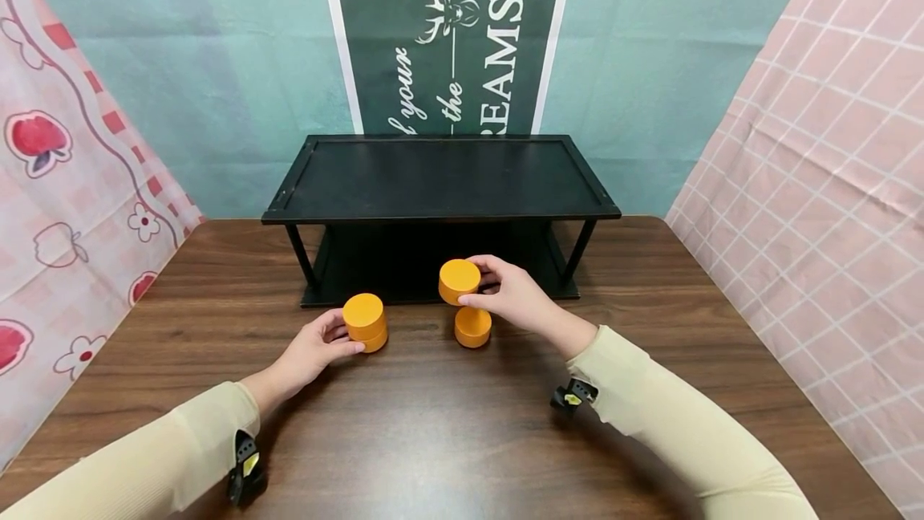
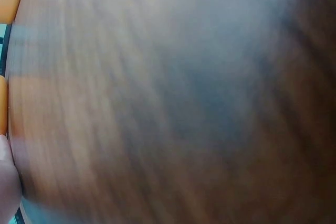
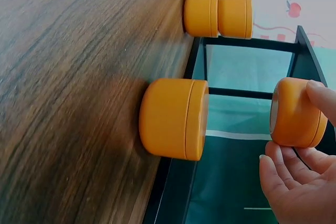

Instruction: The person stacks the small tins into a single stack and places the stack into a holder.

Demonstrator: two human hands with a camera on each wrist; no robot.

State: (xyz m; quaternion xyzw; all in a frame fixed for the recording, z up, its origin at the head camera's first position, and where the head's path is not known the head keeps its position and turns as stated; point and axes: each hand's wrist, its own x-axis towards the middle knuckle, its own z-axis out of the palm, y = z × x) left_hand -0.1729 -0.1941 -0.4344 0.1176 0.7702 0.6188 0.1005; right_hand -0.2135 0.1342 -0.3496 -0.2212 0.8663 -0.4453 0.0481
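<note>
Two squat round orange jars with lids stand stacked on the table at centre-left, an upper jar (image 1: 363, 313) over a lower jar (image 1: 375, 342). My left hand (image 1: 312, 350) holds this stack from its left side, thumb in front and fingers behind. In my right hand (image 1: 514, 295), another orange jar (image 3: 295, 113) is pinched between thumb and fingers. It hangs above a single orange jar (image 3: 170, 119) on the table, and the right wrist view shows a gap between the two. The left wrist view is mostly blurred wood, with part of a thumb (image 2: 8, 187) at its left edge.
A black two-tier rack (image 1: 440, 179) stands just behind the jars, its lower shelf near the table top. The brown wooden table (image 1: 433, 432) spreads in front. Cloths hang around it, a pink patterned one (image 1: 65, 183) left and a pink checked one (image 1: 830, 207) right.
</note>
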